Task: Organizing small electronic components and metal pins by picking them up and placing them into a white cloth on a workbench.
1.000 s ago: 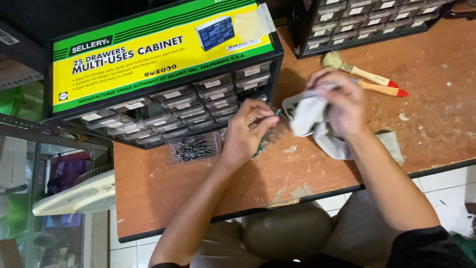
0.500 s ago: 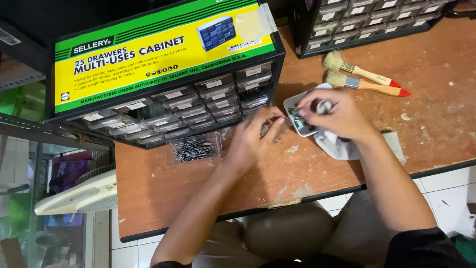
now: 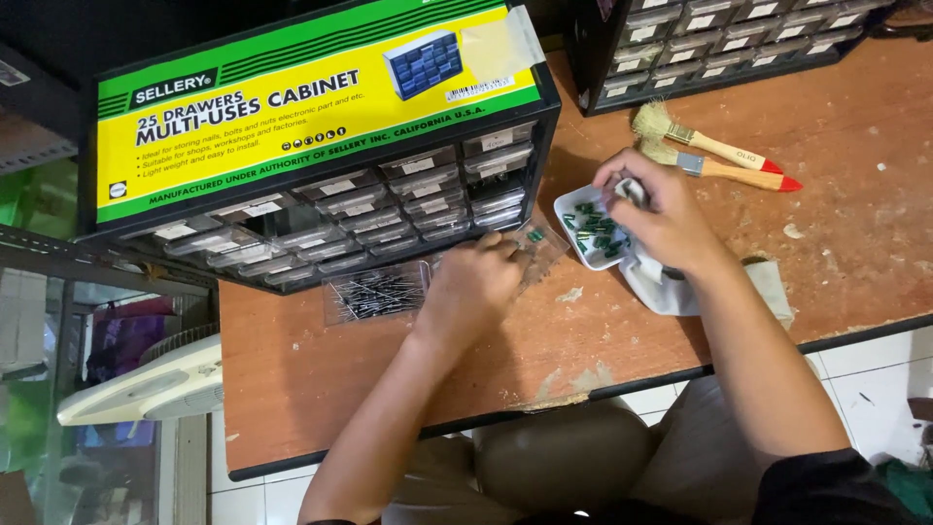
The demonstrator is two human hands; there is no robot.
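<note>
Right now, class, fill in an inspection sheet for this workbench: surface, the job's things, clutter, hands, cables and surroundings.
Surface: wooden bench, scratched, with pale flecks.
Job's things: white tray holding small green parts; clear packet; white cloth under the tray.
Clutter: two brushes with red-tipped handles; clear bag of thin wire parts.
Hands: left hand rests on the clear packet; right hand over the tray, fingers pinched, grip contents unclear.
Cables: nothing seen.
Surroundings: drawer cabinet at the back left, a second cabinet behind; white fan beside the bench.
</note>
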